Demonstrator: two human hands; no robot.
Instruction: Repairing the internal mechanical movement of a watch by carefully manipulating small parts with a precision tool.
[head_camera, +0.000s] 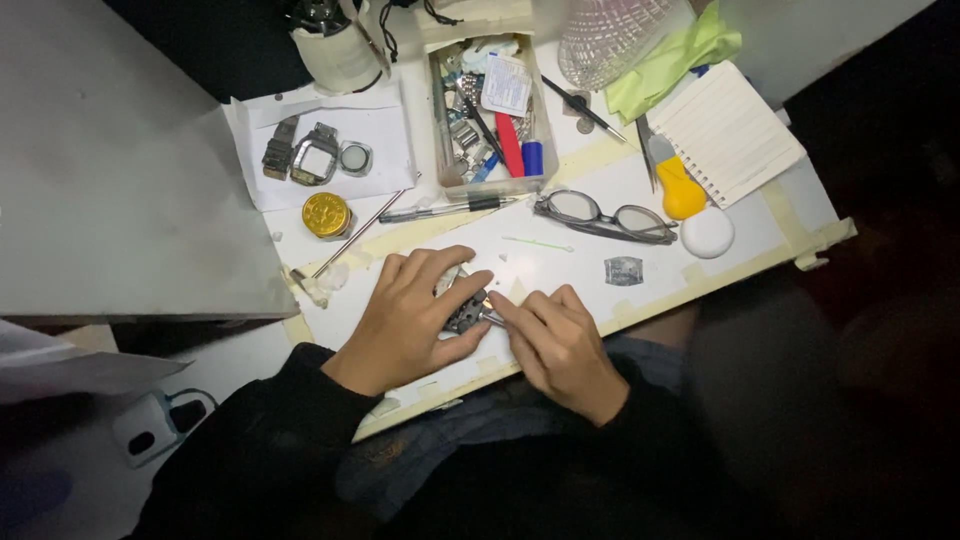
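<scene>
Between my hands, I see the left hand (410, 320) fingers pinching a small metal watch part (466, 312); right hand (560, 345) fingers press together just beside it.

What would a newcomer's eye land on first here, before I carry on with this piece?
First, the two hands at the near edge of the white work board: the left hand grips a small dark metal part while the right hand works a thin tool against it. Next, the bright spots: a gold round case to the left, and a yellow-handled tool to the right by the eyeglasses.
</scene>
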